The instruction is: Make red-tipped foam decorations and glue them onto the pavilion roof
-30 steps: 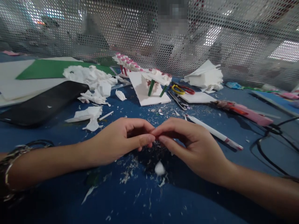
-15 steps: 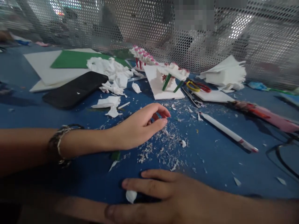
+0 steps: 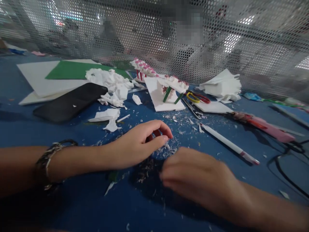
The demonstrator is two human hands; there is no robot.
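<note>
Across blue tabletop, see white shavings scattered just beside loosely curled left hand, with right hand bunched and blurred nearby, but cannot tell whether gripping anything in either, then pen-like white stick, scissors and perforated screen beyond.

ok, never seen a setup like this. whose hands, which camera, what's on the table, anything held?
No machine here: these are a person's own bare hands, seen by one camera worn on their head, looking forward and down. The left hand is curled, thumb near the fingers; the right hand is blurred. I can't tell whether either holds something small. Near them, white scraps litter a blue table. Farther back lie a flat black object, crumpled white paper, a green sheet and scissors. Behind everything stands a perforated screen.
</note>
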